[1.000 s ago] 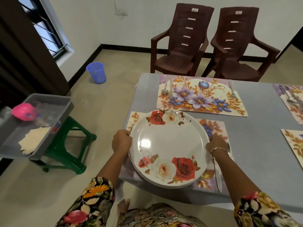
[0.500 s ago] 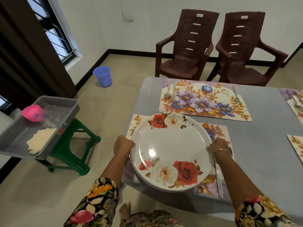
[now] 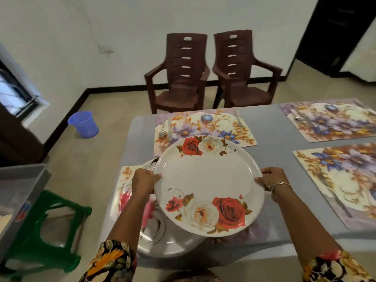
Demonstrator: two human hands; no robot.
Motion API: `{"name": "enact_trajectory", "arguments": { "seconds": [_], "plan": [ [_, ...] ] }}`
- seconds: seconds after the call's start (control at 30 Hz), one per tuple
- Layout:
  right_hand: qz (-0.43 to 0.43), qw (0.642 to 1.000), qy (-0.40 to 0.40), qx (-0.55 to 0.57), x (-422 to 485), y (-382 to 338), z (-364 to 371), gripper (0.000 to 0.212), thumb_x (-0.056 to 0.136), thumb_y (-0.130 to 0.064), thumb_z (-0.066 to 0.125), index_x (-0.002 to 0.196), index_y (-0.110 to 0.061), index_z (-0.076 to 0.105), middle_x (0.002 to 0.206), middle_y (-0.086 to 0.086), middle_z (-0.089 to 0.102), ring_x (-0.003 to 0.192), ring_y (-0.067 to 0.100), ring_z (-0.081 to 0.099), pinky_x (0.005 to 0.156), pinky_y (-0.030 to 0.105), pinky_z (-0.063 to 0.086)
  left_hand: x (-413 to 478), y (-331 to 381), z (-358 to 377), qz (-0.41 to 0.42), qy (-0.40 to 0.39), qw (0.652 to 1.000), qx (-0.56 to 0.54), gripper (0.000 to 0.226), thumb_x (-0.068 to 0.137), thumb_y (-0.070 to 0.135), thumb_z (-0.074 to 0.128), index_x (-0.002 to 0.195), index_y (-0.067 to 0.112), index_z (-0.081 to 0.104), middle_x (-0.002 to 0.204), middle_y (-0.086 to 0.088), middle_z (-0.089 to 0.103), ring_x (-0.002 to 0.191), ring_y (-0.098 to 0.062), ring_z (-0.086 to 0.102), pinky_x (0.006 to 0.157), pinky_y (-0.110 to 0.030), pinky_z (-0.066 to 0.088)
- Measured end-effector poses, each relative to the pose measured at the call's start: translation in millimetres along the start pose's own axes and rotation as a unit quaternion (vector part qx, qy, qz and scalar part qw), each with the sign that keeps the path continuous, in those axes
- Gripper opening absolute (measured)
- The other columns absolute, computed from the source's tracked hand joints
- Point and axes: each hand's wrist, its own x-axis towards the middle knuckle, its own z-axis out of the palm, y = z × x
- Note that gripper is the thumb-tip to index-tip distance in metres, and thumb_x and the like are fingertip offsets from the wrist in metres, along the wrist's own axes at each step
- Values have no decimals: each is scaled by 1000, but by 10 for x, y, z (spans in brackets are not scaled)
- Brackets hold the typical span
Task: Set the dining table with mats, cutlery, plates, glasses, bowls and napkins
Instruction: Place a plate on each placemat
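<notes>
Rose plate (image 3: 207, 180) between left grip (image 3: 144, 180), right grip (image 3: 273, 180), above plate stack (image 3: 162, 238)

No text is legible: the white tags (image 3: 187, 38) on the chairs (image 3: 179, 82) and the bin (image 3: 18, 180)'s sticker (image 3: 22, 211) are too blurred.

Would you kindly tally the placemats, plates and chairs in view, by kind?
Placemats: 4
Plates: 2, the rose plate and one showing beneath it
Chairs: 2
Total: 8
</notes>
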Motion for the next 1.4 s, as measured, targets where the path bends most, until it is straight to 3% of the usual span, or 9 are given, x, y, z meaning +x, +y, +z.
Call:
{"name": "enact_trajectory", "arguments": {
  "seconds": [0.23,0.33,0.47,0.63,0.77,0.93,1.07,1.27,1.4],
  "plan": [
    [50,991,93,84,123,439,-971,19,73,16,64,78,-1,57,90,17,58,81,28,55,71,40,50,-152,335,993,39,-128,991,12,22,82,2,67,68,1,50,74,-14,58,69,-28,58,46,-27,51],
    [69,983,132,106,226,647,-1352,22,71,17,66,71,-3,56,89,18,57,82,28,54,69,40,49,-225,460,1413,65,-184,980,33,18,81,1,67,70,0,53,74,-17,60,69,-29,59,59,-32,52],
    [98,978,155,100,434,856,-1842,29,74,13,67,101,6,59,95,19,57,87,30,54,81,44,49,-341,626,1994,80,-229,969,52,21,81,1,67,67,2,51,72,-17,60,66,-28,58,60,-36,53],
    [110,974,181,86,880,1045,-2407,19,72,15,67,81,0,59,99,22,61,91,33,58,87,48,50,-471,787,2738,71,-266,960,53,17,86,2,62,74,4,49,75,-18,58,61,-24,57,52,-31,49],
    [116,977,168,62,1280,1100,-2823,21,73,17,64,86,1,57,91,20,58,84,29,54,83,47,49,-612,921,3268,51,-266,961,61,15,88,3,59,76,5,50,80,-15,61,69,-25,60,55,-32,51],
    [126,981,144,39,1716,1177,-3317,34,73,16,66,106,11,58,91,18,59,80,28,56,53,29,49,-829,1129,3775,37,-258,961,92,17,88,5,59,74,7,49,87,-17,63,76,-27,63,68,-38,56],
    [129,983,124,34,1979,1240,-3637,34,74,18,63,107,14,57,79,14,58,72,27,54,60,33,47,-1010,1261,4062,45,-258,958,114,16,87,7,61,75,9,51,90,-15,65,80,-28,66,75,-41,58],
    [87,992,90,10,2417,1304,-3973,38,75,22,59,112,18,52,115,28,55,85,34,55,82,49,50,-1330,1262,4447,34,-219,969,110,17,87,8,63,75,10,51,79,-6,61,70,-19,64,60,-28,55],
    [48,996,55,-44,2709,1386,-4183,32,72,20,60,104,16,58,92,23,59,81,33,54,87,57,48,-1623,1143,4676,-11,-168,981,97,10,88,8,61,85,9,52,91,-9,62,80,-23,65,61,-28,56]
  ]
}}
